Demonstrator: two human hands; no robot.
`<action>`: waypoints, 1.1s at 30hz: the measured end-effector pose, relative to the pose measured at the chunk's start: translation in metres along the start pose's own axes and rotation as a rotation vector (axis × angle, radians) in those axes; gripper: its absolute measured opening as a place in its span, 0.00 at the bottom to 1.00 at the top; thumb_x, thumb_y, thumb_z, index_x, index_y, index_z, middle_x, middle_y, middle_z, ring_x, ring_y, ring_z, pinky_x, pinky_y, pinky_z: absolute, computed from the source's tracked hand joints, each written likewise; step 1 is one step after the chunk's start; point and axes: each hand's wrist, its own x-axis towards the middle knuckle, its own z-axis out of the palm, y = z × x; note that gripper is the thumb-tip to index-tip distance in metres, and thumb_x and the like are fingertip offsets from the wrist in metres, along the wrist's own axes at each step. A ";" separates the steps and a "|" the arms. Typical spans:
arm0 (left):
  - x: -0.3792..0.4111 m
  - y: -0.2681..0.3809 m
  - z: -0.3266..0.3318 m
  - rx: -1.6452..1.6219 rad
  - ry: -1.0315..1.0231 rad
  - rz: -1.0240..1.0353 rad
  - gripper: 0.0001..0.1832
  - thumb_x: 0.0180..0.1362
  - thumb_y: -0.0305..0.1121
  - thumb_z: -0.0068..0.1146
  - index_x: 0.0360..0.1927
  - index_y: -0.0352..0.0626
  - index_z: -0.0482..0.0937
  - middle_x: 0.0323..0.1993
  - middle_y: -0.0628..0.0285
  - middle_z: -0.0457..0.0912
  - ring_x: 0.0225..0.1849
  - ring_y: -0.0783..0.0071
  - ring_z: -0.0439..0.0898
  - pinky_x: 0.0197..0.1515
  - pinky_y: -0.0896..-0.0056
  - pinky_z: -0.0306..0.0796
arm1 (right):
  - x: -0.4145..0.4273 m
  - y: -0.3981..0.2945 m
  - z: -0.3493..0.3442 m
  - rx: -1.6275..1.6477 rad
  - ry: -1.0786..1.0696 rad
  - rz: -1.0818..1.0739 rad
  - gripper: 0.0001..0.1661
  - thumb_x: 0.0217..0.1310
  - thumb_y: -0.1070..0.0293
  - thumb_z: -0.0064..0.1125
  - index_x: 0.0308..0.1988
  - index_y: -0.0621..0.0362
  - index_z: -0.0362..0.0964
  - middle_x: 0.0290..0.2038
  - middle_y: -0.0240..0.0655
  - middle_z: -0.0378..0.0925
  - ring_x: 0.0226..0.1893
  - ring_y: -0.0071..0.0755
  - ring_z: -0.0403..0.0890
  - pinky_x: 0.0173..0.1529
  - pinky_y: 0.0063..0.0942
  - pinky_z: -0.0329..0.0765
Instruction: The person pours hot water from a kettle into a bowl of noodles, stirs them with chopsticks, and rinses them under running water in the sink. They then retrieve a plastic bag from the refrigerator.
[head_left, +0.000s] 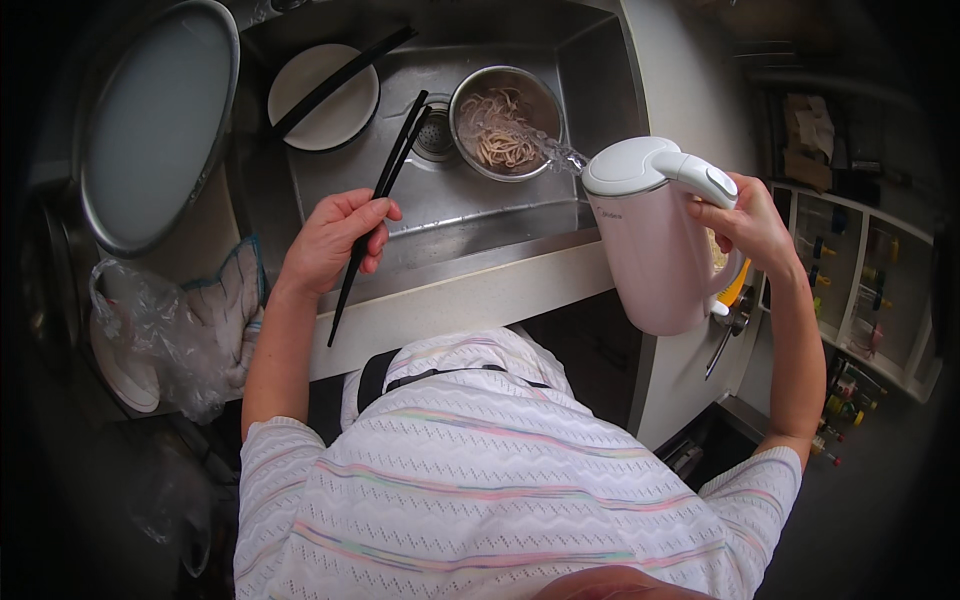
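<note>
My right hand (746, 221) grips the handle of a pink electric kettle (649, 255) with a white lid, tilted towards the sink. Water (562, 152) streams from its spout into a round metal bowl (555, 112) holding noodles (502, 142). The bowl stands in the steel sink (480, 210), right of the drain (433, 137). A pair of black chopsticks (397, 154) is held in my left hand (349, 236), over the sink's near edge. Further left in the sink is a pale round plate or bowl (326, 94) with another pair of dark chopsticks (345, 81) lying across it.
A large metal basin (154, 135) of cloudy liquid stands left of the sink. Nearer on that side lie a clear plastic bag (165, 337), a cloth glove (229, 307) and part of a plate (131, 375). The counter edge (480, 304) runs before me; a divided rack (862, 270) is at right.
</note>
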 end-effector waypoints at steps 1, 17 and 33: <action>0.000 0.000 0.000 0.003 -0.001 -0.003 0.13 0.63 0.38 0.46 0.33 0.38 0.74 0.14 0.69 0.70 0.12 0.83 0.68 0.15 0.85 0.61 | 0.001 0.000 0.000 -0.007 -0.001 -0.002 0.11 0.49 0.69 0.63 0.32 0.65 0.75 0.15 0.30 0.71 0.11 0.16 0.68 0.15 0.17 0.64; 0.004 0.006 0.004 0.074 0.028 0.003 0.13 0.62 0.38 0.48 0.33 0.38 0.75 0.15 0.69 0.70 0.13 0.84 0.66 0.15 0.84 0.59 | 0.002 -0.003 0.001 -0.016 -0.021 -0.001 0.10 0.49 0.70 0.62 0.31 0.65 0.76 0.15 0.31 0.71 0.11 0.17 0.69 0.14 0.18 0.64; 0.007 0.012 0.008 0.056 0.011 0.003 0.11 0.62 0.36 0.48 0.37 0.38 0.75 0.15 0.69 0.71 0.14 0.84 0.68 0.16 0.85 0.60 | -0.010 -0.005 -0.005 -0.063 0.019 -0.067 0.14 0.44 0.67 0.63 0.33 0.64 0.78 0.19 0.33 0.75 0.14 0.20 0.72 0.17 0.19 0.68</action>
